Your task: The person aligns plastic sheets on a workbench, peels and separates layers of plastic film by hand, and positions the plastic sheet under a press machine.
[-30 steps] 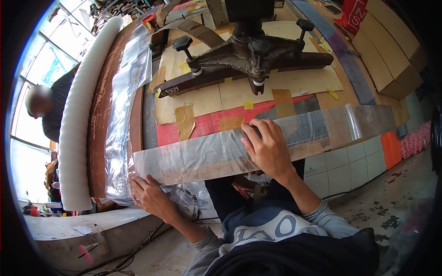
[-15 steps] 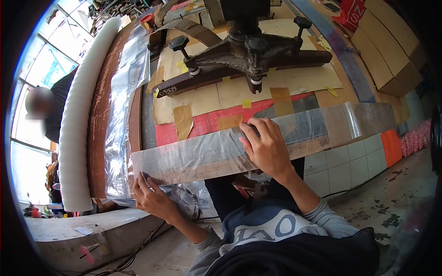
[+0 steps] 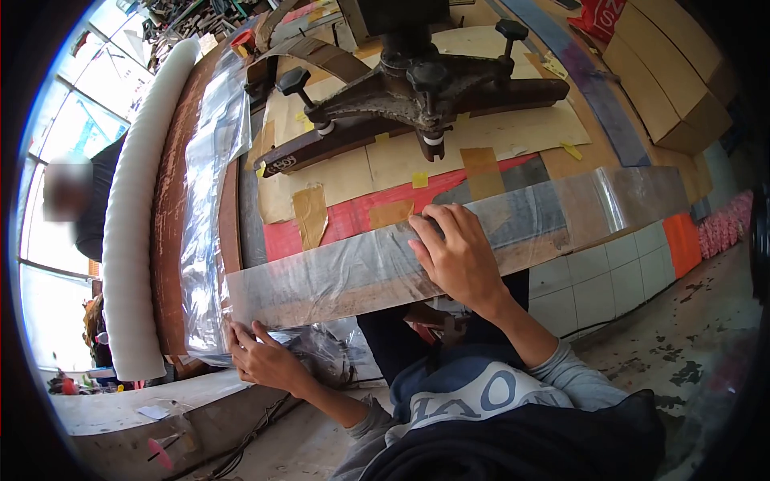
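A long clear plastic strip (image 3: pixel 345 276) lies along the table's near edge, wrinkled in its middle. My right hand (image 3: pixel 459 255) rests on the strip's upper edge, fingers bent and slightly apart, nothing visible in them. At the strip's lower left corner is my left hand (image 3: pixel 261 357), its fingers apart and the fingertips touching the plastic. Left of the strip, a crinkled clear plastic sheet (image 3: pixel 204 240) runs up the table and hangs over the edge. Beyond the strip lie a red sheet (image 3: pixel 345 228) and beige paper (image 3: pixel 385 164) with brown tape (image 3: pixel 311 215).
A black metal clamp frame (image 3: pixel 425 88) stands over the beige paper. A white foam roll (image 3: pixel 144 216) lies at the left, with a person (image 3: pixel 100 192) beyond it. Cardboard boxes (image 3: pixel 662 88) and a red bag (image 3: pixel 600 18) sit at the right. Cables (image 3: pixel 257 425) trail below.
The camera view has shifted slightly. My left hand moved inward onto the strip's corner, then down to the lower edge. My right hand stays on the strip.
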The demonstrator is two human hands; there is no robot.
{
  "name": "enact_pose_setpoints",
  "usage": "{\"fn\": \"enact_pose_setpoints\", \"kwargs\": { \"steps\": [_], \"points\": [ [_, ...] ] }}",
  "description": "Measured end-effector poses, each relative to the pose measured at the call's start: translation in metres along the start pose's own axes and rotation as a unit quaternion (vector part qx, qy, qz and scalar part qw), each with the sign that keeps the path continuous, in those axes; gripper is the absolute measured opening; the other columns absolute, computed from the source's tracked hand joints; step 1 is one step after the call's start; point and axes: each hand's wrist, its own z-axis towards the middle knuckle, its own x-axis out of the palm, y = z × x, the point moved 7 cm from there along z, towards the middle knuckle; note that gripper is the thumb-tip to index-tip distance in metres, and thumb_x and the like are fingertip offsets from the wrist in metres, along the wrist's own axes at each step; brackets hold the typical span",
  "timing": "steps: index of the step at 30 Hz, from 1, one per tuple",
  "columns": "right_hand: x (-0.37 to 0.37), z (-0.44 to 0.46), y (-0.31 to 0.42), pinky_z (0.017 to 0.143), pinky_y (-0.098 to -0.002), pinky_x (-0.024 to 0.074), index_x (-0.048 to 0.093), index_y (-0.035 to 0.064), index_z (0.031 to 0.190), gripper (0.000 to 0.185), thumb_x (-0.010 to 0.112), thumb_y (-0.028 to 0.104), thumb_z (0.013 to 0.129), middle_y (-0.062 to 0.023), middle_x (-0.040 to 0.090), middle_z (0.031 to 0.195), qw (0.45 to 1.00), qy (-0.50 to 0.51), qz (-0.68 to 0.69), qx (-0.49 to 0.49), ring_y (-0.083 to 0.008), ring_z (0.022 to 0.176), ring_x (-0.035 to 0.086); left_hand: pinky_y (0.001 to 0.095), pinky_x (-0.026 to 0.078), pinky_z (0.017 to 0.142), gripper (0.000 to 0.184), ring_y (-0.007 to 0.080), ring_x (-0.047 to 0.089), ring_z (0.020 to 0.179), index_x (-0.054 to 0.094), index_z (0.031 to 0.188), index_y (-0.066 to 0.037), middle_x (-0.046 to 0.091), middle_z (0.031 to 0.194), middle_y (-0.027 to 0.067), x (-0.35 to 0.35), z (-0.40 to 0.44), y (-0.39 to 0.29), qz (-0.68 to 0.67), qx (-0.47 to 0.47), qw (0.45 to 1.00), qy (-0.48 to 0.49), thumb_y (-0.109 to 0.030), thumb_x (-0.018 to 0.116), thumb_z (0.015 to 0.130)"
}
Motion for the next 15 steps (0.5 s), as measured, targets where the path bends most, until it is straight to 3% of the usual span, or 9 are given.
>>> {"fn": "enact_pose_setpoints", "kwargs": {
  "steps": [4, 7, 10, 14, 15],
  "points": [
    [0.001, -0.002, -0.002, 0.09, -0.0407, 0.0449, 0.064, 0.004, 0.104, 0.027, 0.07, 0.016, 0.08, -0.0092, 0.057, 0.105, 1.0, -0.005, 0.014, 0.0, -0.0262, 0.097, 0.056, 0.0441, 0.039, 0.096, 0.031, 0.0223, 0.055, 0.115, 0.065, 0.115, -0.014, 0.06, 0.123, 0.001, -0.005, -0.001, -0.006, -0.007, -0.002, 1.0, -0.025, -0.033, 0.055, 0.094],
    [-0.019, -0.007, -0.02, 0.098, -0.0449, 0.0403, 0.063, 0.005, 0.104, 0.028, 0.071, 0.017, 0.079, -0.0083, 0.059, 0.106, 1.0, -0.015, -0.003, -0.008, -0.0234, 0.104, 0.056, 0.0454, 0.036, 0.099, 0.027, 0.0207, 0.055, 0.115, 0.065, 0.113, -0.017, 0.062, 0.12, -0.0003, -0.003, -0.001, -0.005, -0.026, 0.048, 0.995, -0.078, -0.033, 0.054, 0.094],
    [-0.079, -0.021, -0.095, 0.096, -0.0454, 0.0409, 0.064, 0.0054, 0.105, 0.026, 0.069, 0.013, 0.08, -0.0077, 0.062, 0.109, 0.985, -0.044, -0.126, 0.11, -0.0244, 0.104, 0.058, 0.0484, 0.032, 0.102, 0.027, 0.0201, 0.054, 0.116, 0.065, 0.114, -0.019, 0.062, 0.119, -0.0015, 0.002, 0.002, 0.002, -0.045, 0.054, 0.996, -0.061, -0.033, 0.054, 0.093],
    [-0.126, -0.046, -0.183, 0.093, -0.0404, 0.0431, 0.064, 0.0014, 0.102, 0.019, 0.062, 0.007, 0.083, -0.0114, 0.063, 0.107, 0.97, -0.021, -0.206, 0.126, -0.0291, 0.102, 0.058, 0.0528, 0.029, 0.104, 0.029, 0.023, 0.054, 0.118, 0.066, 0.112, -0.015, 0.062, 0.122, 0.0004, -0.009, 0.008, -0.037, -0.063, 0.109, 0.99, -0.07, -0.033, 0.058, 0.091],
    [-0.128, -0.05, -0.191, 0.092, -0.04, 0.0437, 0.064, 0.0013, 0.101, 0.019, 0.061, 0.006, 0.083, -0.0116, 0.063, 0.106, 0.972, -0.019, -0.202, 0.12, -0.0295, 0.101, 0.059, 0.0463, 0.031, 0.106, 0.027, 0.0247, 0.053, 0.12, 0.066, 0.111, -0.013, 0.06, 0.125, 0.0041, -0.01, 0.01, -0.059, -0.177, 0.122, 0.976, -0.017, -0.027, 0.062, 0.089]
  ]
}}
